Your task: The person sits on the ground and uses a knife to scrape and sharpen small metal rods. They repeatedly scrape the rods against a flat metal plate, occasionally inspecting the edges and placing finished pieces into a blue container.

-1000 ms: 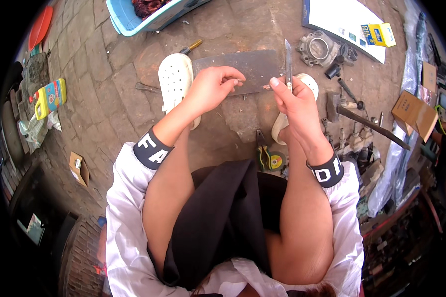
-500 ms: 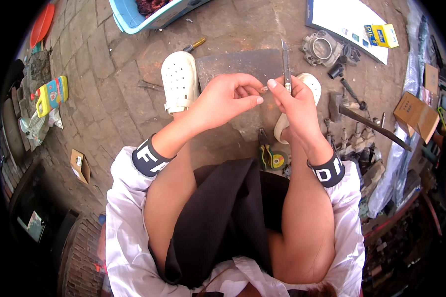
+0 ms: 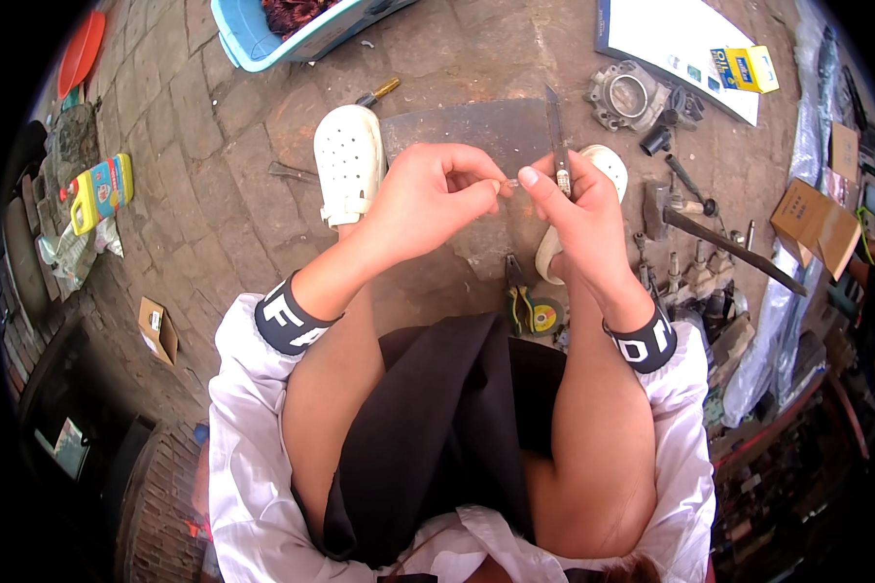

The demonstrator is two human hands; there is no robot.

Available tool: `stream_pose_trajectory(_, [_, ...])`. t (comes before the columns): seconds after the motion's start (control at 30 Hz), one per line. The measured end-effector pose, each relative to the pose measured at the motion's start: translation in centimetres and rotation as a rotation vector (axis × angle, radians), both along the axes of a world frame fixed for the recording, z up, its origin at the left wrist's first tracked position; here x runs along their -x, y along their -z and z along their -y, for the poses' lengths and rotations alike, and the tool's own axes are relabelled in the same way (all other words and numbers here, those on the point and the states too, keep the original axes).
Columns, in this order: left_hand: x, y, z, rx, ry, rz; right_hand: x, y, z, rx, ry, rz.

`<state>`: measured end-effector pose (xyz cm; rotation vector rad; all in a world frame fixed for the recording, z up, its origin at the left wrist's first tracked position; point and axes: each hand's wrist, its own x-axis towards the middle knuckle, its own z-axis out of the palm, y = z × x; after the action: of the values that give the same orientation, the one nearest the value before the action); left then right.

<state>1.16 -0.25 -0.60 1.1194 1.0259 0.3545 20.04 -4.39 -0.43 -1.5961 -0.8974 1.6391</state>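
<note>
My right hand (image 3: pixel 585 206) is closed around a slim knife (image 3: pixel 557 126), its narrow blade pointing away from me. My left hand (image 3: pixel 437 197) is closed, thumb and forefinger pinched together just left of the right thumb tip. A tiny pale piece (image 3: pixel 514 183) shows between the two hands at those fingertips; it is too small to name. Both hands are held above a dark flat sheet (image 3: pixel 467 129) on the ground between my white clogs (image 3: pixel 348 160).
Right of my feet lie a round metal housing (image 3: pixel 627 95), a hammer (image 3: pixel 729 248) and several metal parts. Pliers (image 3: pixel 517 291) lie by a grinding disc (image 3: pixel 546 316) near my right foot. A blue basin (image 3: pixel 248 44) stands ahead; a yellow jug (image 3: pixel 99 192) is far left.
My left thumb and forefinger have come together in a pinch, beside the right thumb. The knife has tipped slightly left, and its blade looks darker.
</note>
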Motion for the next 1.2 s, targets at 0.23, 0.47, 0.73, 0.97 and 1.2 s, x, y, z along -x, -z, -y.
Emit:
stream_pose_trajectory(0.23, [0.0, 1.1, 0.6, -0.077, -0.089, -0.001, 0.1, -0.2, 0.0, 0.019, -0.051, -0.047])
stream_pose_trajectory(0.47, [0.1, 0.5, 0.1, 0.036, -0.067, 0.069, 0.0, -0.6, -0.2, 0.106, -0.009, -0.135])
stream_pose_trajectory(0.73, [-0.8, 0.5, 0.2, 0.167, -0.133, 0.153, 0.0, -0.3, 0.0, 0.108, 0.153, -0.205])
stream_pose_trajectory(0.97, [-1.2, 0.6, 0.0, 0.233, -0.248, 0.244, 0.2, -0.5, 0.3, 0.062, 0.084, -0.111])
stream_pose_trajectory(1.2, [-2.0, 1.0, 0.3, 0.146, -0.18, 0.276, -0.4, -0.7, 0.6, 0.004, 0.079, -0.045])
